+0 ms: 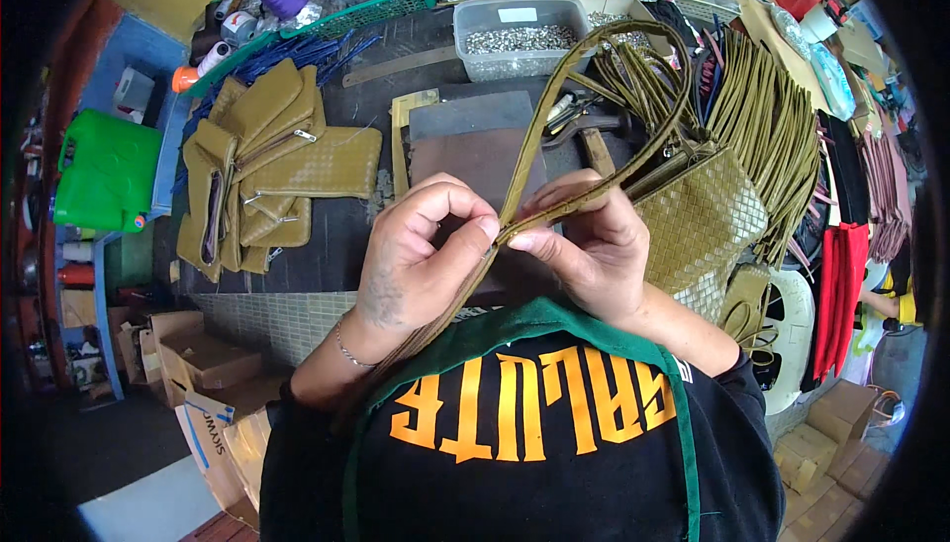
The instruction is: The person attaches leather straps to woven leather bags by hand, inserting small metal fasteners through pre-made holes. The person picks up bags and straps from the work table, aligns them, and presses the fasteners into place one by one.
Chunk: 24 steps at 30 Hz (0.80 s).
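Note:
Over the front of the bench, both hands come together on a long, narrow olive strap (538, 128). My left hand (401, 255) pinches it between thumb and fingers, and a length trails back over that wrist. Close beside, my right hand (602, 250) grips the strap at the same spot, its thumb on top. From the fingers the strap rises into a wide loop that curves round to the right. Under that loop's right side lies an olive woven bag (703, 213) with a zip. What the fingertips do at the pinch is partly hidden.
Olive zip pouches (317, 158) are piled on the left. A clear tub (500, 69) of small metal fittings stands at the back, near a hammer (599, 151) and a dark slab (470, 116). Many olive strips (762, 126) hang at the right. A green jug (107, 171) stands far left.

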{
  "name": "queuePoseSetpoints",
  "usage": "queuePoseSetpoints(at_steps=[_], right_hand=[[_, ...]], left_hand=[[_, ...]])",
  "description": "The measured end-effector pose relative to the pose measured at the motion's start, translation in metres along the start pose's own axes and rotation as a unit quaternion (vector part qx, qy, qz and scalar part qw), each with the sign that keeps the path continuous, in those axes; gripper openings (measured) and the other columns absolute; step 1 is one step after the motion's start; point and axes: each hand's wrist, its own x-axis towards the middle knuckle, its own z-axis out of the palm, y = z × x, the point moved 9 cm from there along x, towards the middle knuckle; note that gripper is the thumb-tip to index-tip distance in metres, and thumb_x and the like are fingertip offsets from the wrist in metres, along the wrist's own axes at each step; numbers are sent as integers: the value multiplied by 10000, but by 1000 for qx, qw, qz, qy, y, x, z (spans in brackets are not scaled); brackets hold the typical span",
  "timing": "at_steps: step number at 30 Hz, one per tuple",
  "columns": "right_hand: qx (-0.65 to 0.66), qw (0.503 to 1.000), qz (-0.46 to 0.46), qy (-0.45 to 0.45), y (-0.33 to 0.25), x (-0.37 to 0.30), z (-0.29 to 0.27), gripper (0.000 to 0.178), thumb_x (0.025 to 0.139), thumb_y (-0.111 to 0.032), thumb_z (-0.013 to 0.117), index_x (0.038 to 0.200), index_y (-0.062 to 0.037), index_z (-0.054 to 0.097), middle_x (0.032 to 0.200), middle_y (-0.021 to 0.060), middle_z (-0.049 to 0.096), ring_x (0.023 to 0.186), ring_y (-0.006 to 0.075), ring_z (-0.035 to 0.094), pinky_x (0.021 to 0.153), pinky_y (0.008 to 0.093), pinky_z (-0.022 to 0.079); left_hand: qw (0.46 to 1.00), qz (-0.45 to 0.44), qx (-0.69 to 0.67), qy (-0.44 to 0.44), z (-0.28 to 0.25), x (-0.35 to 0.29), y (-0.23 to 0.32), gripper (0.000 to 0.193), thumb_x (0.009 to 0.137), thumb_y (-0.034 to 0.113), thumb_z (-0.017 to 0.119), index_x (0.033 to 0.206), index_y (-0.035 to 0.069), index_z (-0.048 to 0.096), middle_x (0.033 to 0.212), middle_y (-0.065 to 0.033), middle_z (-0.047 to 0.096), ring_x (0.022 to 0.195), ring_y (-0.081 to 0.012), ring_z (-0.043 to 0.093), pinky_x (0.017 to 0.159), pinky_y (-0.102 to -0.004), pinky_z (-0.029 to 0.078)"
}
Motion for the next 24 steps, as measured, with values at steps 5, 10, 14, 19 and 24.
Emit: queuePoseSetpoints(at_steps=[5,10,14,19,24], right_hand=[[-205,973,-84,-73,-17,5,12,139,627,-18,686,743,-26,609,844,71,504,739,151,500,638,229,423],[-231,961,-128,-77,-24,1,11,188,600,12,675,770,-47,620,828,63,498,730,150,498,599,227,421],[-319,917,-200,-130,-36,-6,21,219,594,15,667,800,-47,626,803,61,494,718,150,495,590,229,416],[-312,921,-197,-120,-35,-7,20,212,607,-7,656,815,-13,611,790,68,493,714,164,500,604,236,420],[-308,925,-196,-104,-36,-3,20,179,614,1,652,782,-3,591,785,83,514,726,185,541,608,251,446]], left_hand=[[999,-13,-38,8,2,0,-2,20,746,4,546,733,0,532,720,-46,516,655,-105,496,600,-213,392],[999,44,7,16,4,0,8,34,754,14,556,742,-1,528,718,-42,511,663,-96,486,601,-207,388],[999,39,-16,12,7,0,8,31,762,10,548,745,-1,525,721,-38,504,669,-86,479,602,-199,382],[999,8,-51,6,9,-1,3,30,773,8,536,751,-3,519,735,-28,492,676,-70,462,605,-189,375],[996,6,-89,-5,9,-1,0,26,794,14,515,780,-2,500,757,-14,468,674,-54,440,602,-180,365]])
